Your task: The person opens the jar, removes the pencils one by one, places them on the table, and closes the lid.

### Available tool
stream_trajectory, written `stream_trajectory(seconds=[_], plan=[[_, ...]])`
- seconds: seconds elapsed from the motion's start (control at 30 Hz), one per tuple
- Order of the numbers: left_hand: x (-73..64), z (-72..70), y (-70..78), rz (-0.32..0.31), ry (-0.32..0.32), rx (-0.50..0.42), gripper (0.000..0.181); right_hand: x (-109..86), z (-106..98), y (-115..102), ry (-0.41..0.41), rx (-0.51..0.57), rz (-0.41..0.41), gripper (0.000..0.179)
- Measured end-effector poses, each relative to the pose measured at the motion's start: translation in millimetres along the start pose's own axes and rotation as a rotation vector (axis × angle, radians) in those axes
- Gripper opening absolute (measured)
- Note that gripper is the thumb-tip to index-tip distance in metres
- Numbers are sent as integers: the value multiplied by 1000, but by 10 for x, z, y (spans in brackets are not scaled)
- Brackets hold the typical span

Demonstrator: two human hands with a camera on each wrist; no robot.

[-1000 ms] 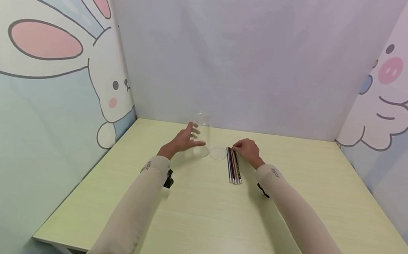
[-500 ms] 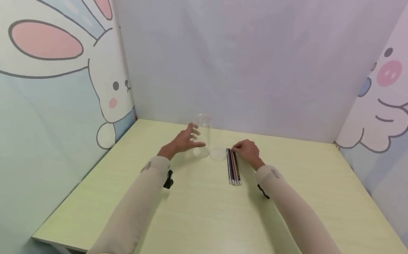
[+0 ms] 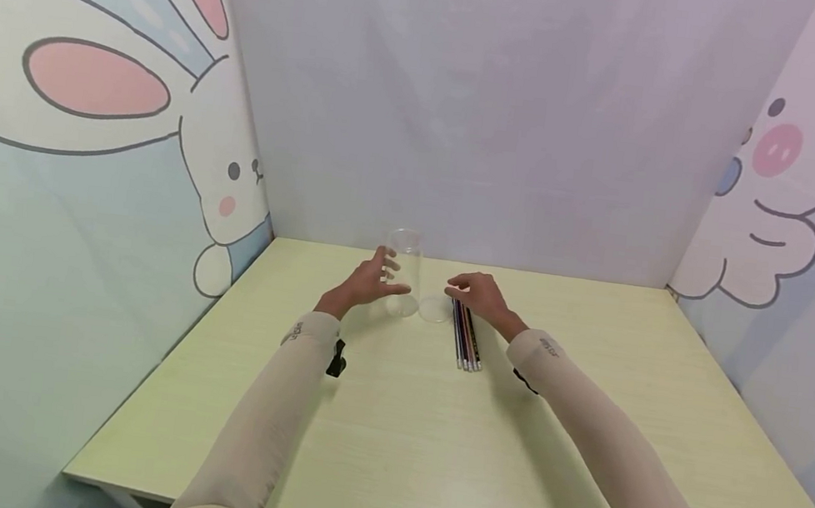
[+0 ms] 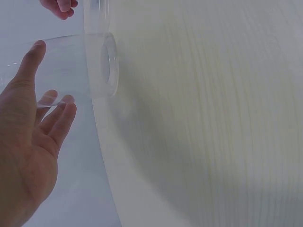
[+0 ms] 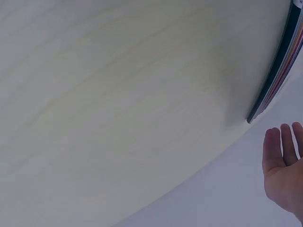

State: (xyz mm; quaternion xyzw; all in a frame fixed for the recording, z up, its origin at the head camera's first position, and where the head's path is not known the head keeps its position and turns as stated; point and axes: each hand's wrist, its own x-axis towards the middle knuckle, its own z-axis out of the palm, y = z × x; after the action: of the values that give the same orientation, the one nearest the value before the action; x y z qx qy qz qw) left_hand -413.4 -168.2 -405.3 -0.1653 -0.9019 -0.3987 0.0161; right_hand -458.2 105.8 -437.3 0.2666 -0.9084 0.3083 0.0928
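Observation:
A tall clear plastic jar (image 3: 409, 267) stands upright toward the back of the table. My left hand (image 3: 365, 283) holds it from the left, thumb across the near side and fingers behind; the left wrist view shows the thumb and fingertips on either side of the jar (image 4: 71, 64). Right of its base lies a clear round lid (image 3: 435, 309). Several pencils (image 3: 468, 340) lie side by side, eraser ends toward me. My right hand (image 3: 482, 294) hovers over their far ends, fingers loosely bent with nothing in them; in the right wrist view its fingers are apart from the pencils (image 5: 279, 66).
The pale wooden table (image 3: 372, 434) ends at a grey-white back wall (image 3: 467, 127). Printed side walls with a rabbit (image 3: 215, 157) and a pig-like figure (image 3: 777, 187) flank it.
My right hand has shifted a little left over the pencil ends, its fingers loosening from their earlier pinch. My left hand and the jar have stayed in place.

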Motion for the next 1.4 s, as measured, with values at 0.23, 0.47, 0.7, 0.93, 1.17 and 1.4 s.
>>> stream_trajectory(seconds=[0.23,0.47,0.7,0.93,1.17,1.4], plan=[[-32,2,12,5,5,1,78,-11,130,-120,-111,44,-74,56],[-33,-3,45,12,1,3,77,-43,179,-219,-203,-45,-63,77],[-24,-1,53,5,4,13,77,-36,234,-185,-225,-105,-56,79],[-62,-6,50,2,2,-7,77,20,128,-242,-180,-56,-73,79],[-73,-11,50,-6,-8,-2,78,187,-211,-404,-130,-38,-87,74],[-70,-21,64,-3,-8,-27,77,411,-776,-713,-59,-17,-87,70]])
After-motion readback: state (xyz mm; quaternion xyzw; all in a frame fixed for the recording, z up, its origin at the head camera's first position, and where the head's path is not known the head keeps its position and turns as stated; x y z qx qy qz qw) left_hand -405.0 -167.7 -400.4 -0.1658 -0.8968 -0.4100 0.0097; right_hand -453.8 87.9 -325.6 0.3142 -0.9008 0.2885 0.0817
